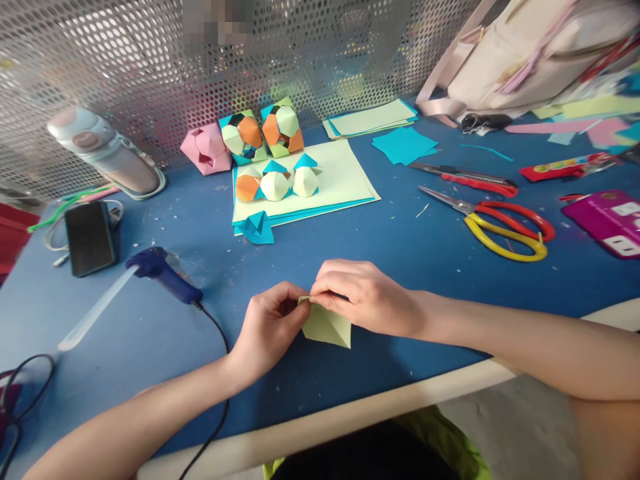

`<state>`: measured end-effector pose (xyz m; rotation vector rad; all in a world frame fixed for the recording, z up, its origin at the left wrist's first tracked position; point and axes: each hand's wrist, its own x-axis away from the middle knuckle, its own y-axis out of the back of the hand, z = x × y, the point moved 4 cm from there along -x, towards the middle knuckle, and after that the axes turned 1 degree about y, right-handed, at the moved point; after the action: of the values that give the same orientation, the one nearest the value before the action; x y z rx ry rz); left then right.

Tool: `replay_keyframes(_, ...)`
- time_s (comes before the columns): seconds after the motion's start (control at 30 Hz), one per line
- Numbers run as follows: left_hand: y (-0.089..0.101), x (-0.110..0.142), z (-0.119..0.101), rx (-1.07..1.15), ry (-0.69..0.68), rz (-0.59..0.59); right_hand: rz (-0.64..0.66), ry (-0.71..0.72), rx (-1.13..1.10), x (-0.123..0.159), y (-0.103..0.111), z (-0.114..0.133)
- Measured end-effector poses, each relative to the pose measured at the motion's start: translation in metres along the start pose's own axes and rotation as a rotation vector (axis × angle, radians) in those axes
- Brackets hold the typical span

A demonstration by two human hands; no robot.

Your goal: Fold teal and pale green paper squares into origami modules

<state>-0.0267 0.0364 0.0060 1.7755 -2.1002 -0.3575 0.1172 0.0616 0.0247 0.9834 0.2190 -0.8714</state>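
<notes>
Near the front edge of the blue table, a small pale green sheet of paper (329, 328) is pinched between both my hands. My left hand (273, 323) grips its upper left corner with thumb and fingers. Right beside it, my right hand (363, 293) is closed on the top edge, fingertips nearly meeting the left ones. The lower part of the paper hangs free. Beyond my hands, a folded blue paper piece (257, 228) lies at the corner of a stack of pale green and blue sheets (345, 170). Small folded paper units (275, 185) sit on that stack.
Folded paper balls (240, 137) stand by the perforated metal panel (125, 60). To the right lie scissors (507, 227), a box cutter (470, 179) and a purple power strip (607, 220). At left are a blue glue gun (167, 273) with its cable, a phone (90, 239) and a bottle (107, 153).
</notes>
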Motion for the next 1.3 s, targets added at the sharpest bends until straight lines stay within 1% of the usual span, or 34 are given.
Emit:
replay_keyframes(0.1,-0.002,0.001,0.0,-0.001,-0.006,0.019,-0.011,0.028,-0.007,-0.001,-0.002,0.003)
replay_keyframes(0.23,-0.003,0.002,0.0,-0.005,-0.015,0.029,0.003,0.082,0.098,-0.001,-0.006,0.008)
replay_keyframes(0.3,-0.002,0.001,0.0,0.004,-0.024,0.018,0.013,0.087,0.108,-0.001,-0.006,0.008)
replay_keyframes(0.4,0.003,-0.002,0.0,0.05,-0.026,-0.043,0.032,0.002,0.053,0.001,-0.004,0.002)
replay_keyframes(0.47,0.006,-0.005,0.001,0.085,-0.003,-0.108,0.043,-0.084,0.049,0.003,-0.004,-0.005)
replay_keyframes(0.53,0.008,-0.007,0.003,0.107,0.02,-0.148,0.04,-0.142,0.059,0.005,-0.004,-0.01)
replay_keyframes(0.67,0.005,-0.008,0.003,0.176,-0.011,-0.106,0.024,-0.149,0.058,0.004,-0.006,-0.013)
replay_keyframes(0.77,0.001,-0.006,0.004,0.196,-0.03,-0.061,0.071,-0.124,0.073,0.004,-0.008,-0.011)
replay_keyframes(0.9,-0.001,-0.005,0.006,0.121,-0.037,-0.032,0.15,-0.043,0.118,0.005,-0.011,-0.005)
replay_keyframes(0.97,0.0,-0.006,0.005,0.089,-0.042,-0.045,0.125,-0.037,0.108,0.005,-0.01,-0.003)
replay_keyframes(1.03,0.003,-0.007,0.003,0.076,-0.033,-0.079,0.069,-0.094,0.065,0.004,-0.007,-0.002)
replay_keyframes(1.1,0.006,-0.008,0.002,0.06,-0.01,-0.141,0.036,-0.191,0.006,0.004,-0.006,-0.002)
replay_keyframes(1.2,0.01,-0.009,0.002,0.018,0.023,-0.243,0.076,-0.349,-0.064,0.005,-0.009,-0.002)
replay_keyframes(1.3,0.01,-0.01,0.002,0.01,0.029,-0.247,0.094,-0.442,-0.088,0.006,-0.012,-0.003)
